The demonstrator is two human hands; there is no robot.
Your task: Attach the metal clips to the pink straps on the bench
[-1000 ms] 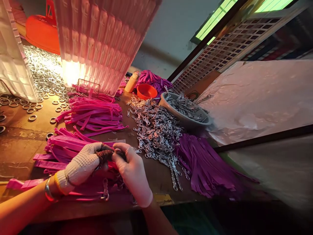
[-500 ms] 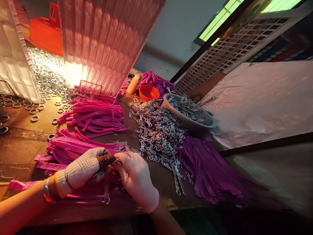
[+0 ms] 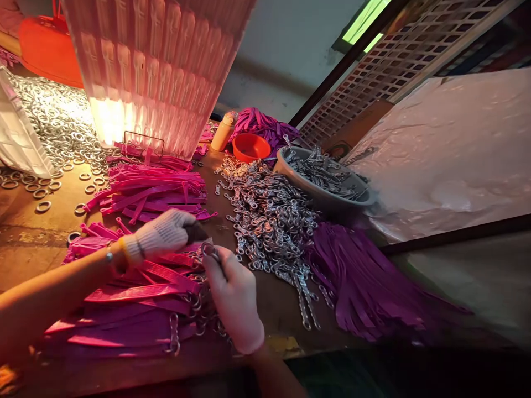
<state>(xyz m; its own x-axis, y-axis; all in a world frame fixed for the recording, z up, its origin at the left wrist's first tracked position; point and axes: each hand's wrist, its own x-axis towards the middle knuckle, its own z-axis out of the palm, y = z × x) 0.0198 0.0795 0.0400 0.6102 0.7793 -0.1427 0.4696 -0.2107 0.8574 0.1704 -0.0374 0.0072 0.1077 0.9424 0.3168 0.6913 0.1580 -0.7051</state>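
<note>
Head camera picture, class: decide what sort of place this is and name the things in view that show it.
Probably a small assembly workshop: bulk pink straps, a pile of metal clasps and loose metal rings cover the workbench, where the gloved left hand and right hand work on one piece.

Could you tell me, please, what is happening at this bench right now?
A person is working over a stack of pink straps on a wooden table. The left hand, in a knitted glove, and the right hand, in a thin glove, meet at a small metal ring held in the right fingers. A pile of metal clasps, a bowl of more, and purple straps lie to the right.
</note>
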